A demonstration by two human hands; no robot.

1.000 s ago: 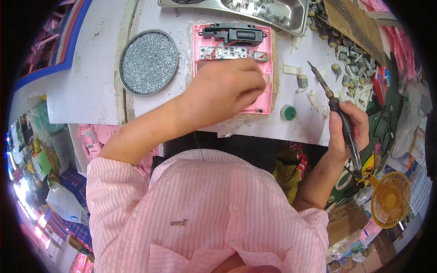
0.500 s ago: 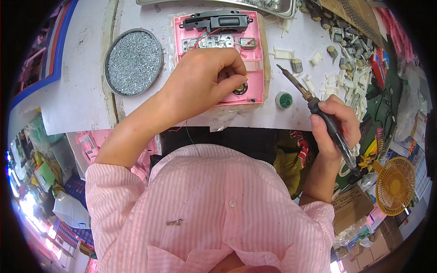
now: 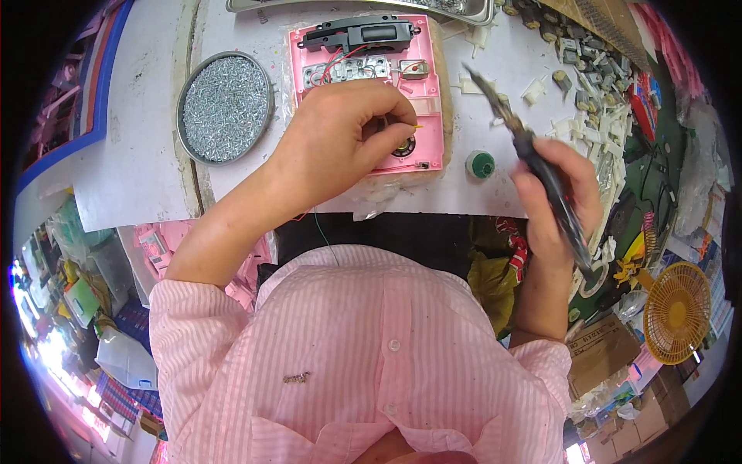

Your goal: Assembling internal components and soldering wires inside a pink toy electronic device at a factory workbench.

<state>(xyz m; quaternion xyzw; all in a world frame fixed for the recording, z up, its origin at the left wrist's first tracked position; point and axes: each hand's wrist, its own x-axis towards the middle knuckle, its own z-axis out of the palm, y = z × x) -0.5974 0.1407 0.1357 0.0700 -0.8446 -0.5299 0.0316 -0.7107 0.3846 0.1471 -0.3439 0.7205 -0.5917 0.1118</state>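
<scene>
A pink plastic housing (image 3: 430,116) lies on the white bench, with a black part (image 3: 359,34) at its far end and red wires and small boards inside. My left hand (image 3: 348,135) rests on the housing, fingers pinched on a thin wire near a small round speaker (image 3: 403,147). My right hand (image 3: 556,193) grips a black-handled soldering iron (image 3: 533,155), its tip raised and pointing up-left, just right of the housing.
A round tin of small screws (image 3: 225,107) sits left of the housing. A small green-capped pot (image 3: 481,165) stands right of it. White plastic bits and small parts (image 3: 587,100) litter the right side. A yellow fan (image 3: 679,311) is at lower right, a metal tray (image 3: 464,8) at top.
My right hand has swung the soldering iron up and left, closer to the housing. My left hand stays on the housing, fingers shifted slightly.
</scene>
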